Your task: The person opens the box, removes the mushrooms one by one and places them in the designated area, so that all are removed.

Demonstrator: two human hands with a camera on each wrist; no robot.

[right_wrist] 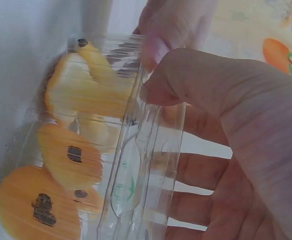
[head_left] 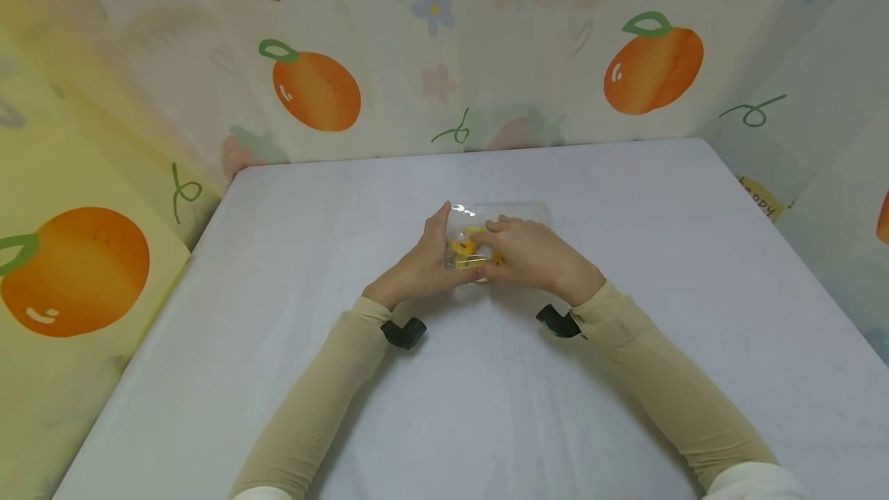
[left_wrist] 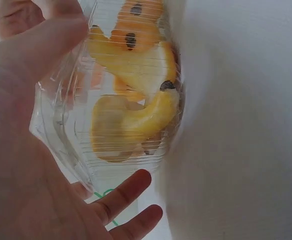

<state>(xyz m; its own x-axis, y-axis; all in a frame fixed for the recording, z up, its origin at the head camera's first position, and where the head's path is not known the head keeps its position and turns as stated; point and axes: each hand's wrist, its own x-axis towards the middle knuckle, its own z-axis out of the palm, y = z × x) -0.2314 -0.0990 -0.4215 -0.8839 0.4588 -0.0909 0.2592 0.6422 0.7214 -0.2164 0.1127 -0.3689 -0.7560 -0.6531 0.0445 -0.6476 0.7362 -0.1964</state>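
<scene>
A clear plastic clamshell box (head_left: 464,214) rests on the table, held between both hands. My left hand (head_left: 425,262) grips its left side, with the thumb at the near rim and the fingers spread along the side. From the right, my right hand (head_left: 533,255) holds the box, its thumb bent on the near rim beside the left thumb and its fingers stretched over the lid. Through the ribbed wall show yellow curved pieces (left_wrist: 136,125) with a dark tip and orange rounded pieces (right_wrist: 68,150) with black marks. The fingers hide part of the lid in the head view.
The box stands on a white-covered table (head_left: 479,407). Behind it hangs a cloth backdrop (head_left: 486,83) printed with oranges, hearts and flowers. A dark wrist mount (head_left: 404,333) sits at the left wrist, and a similar mount (head_left: 559,322) at the right.
</scene>
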